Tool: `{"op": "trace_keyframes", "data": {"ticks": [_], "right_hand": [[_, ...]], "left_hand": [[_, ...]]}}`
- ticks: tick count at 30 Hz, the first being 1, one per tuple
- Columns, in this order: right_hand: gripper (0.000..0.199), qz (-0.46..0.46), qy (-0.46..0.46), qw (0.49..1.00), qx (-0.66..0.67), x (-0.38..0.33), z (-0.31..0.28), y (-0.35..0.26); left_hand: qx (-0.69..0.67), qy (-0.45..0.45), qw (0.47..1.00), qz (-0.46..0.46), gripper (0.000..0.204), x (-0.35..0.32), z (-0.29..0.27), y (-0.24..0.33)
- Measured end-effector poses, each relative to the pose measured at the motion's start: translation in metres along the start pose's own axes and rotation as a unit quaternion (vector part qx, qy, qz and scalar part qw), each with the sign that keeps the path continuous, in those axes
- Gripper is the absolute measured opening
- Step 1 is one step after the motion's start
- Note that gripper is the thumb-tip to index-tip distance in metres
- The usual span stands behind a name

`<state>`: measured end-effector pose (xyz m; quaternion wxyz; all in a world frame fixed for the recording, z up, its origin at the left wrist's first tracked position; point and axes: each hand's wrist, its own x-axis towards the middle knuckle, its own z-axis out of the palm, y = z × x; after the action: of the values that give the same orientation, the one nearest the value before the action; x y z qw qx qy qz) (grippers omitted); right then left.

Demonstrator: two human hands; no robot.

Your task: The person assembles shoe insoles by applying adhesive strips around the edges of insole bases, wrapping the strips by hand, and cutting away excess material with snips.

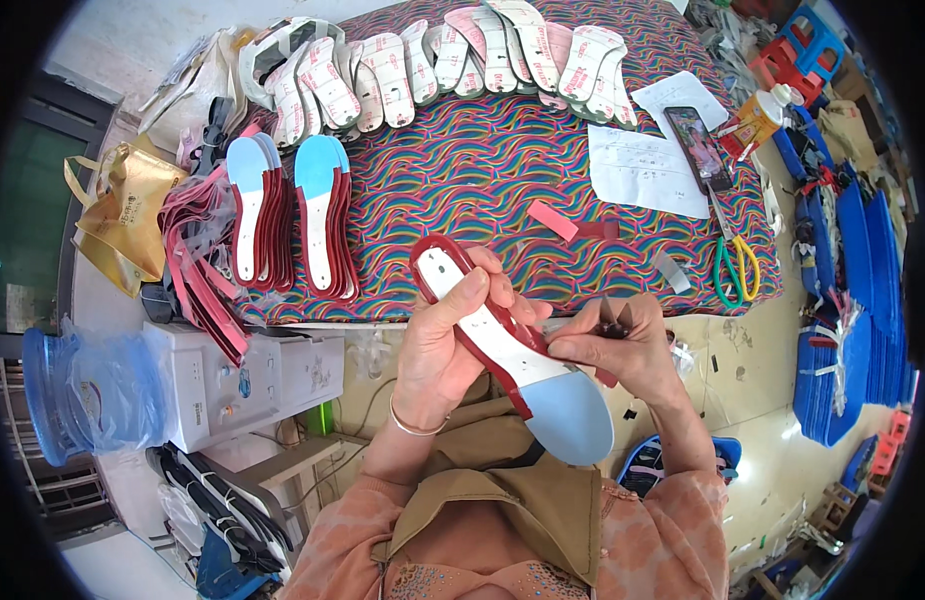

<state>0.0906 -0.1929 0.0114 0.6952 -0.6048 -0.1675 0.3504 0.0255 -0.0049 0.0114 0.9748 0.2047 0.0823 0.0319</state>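
Observation:
My left hand (pixel 444 335) is closed around a shoe insole (pixel 497 345), white along its length with a pale blue forefoot. Dark red edging runs along the insole's rim, and its blue end points down toward me. My right hand (pixel 622 350) pinches at the insole's right edge, where a dark red strip (pixel 606 377) shows below the fingers. A small dark pointed tool (pixel 612 322), perhaps snips, sits within the right hand; the fingers partly hide it. On the cloth beyond lie a pink strip (pixel 552 220) and a grey piece (pixel 671 271).
Two stacks of red-edged insoles (pixel 260 215) (pixel 324 220) stand left on the patterned cloth (pixel 432 190). Printed insoles (pixel 386 80) line the back. Papers (pixel 647 170), a phone (pixel 697 150), and green-and-yellow-handled scissors (pixel 734 265) lie right. Pink strips (pixel 197 270) hang off the left edge.

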Motion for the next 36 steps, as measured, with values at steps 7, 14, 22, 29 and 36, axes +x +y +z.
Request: {"op": "trace_keyframes", "data": {"ticks": [7,14,22,29,36], "right_hand": [[0.010,-0.020,-0.007,1.000,-0.010,-0.003,0.009,-0.001],[0.014,-0.158,0.008,0.946,-0.284,0.002,0.013,0.009],[0.011,-0.187,0.018,0.949,-0.255,0.002,0.013,0.015],[0.010,-0.210,0.008,0.947,-0.242,0.002,0.013,0.015],[0.010,-0.240,0.062,0.932,-0.264,-0.002,0.019,0.037]], "left_hand": [[0.031,-0.015,0.999,-0.039,0.013,0.004,-0.002,0.000],[-0.008,-0.019,0.998,-0.059,0.014,0.012,-0.005,0.000],[0.347,0.020,0.937,-0.023,0.024,-0.001,-0.005,-0.002],[0.445,0.095,0.890,0.026,0.029,-0.016,-0.008,-0.011],[0.178,0.032,0.981,-0.068,0.021,-0.015,-0.011,-0.031]]}}
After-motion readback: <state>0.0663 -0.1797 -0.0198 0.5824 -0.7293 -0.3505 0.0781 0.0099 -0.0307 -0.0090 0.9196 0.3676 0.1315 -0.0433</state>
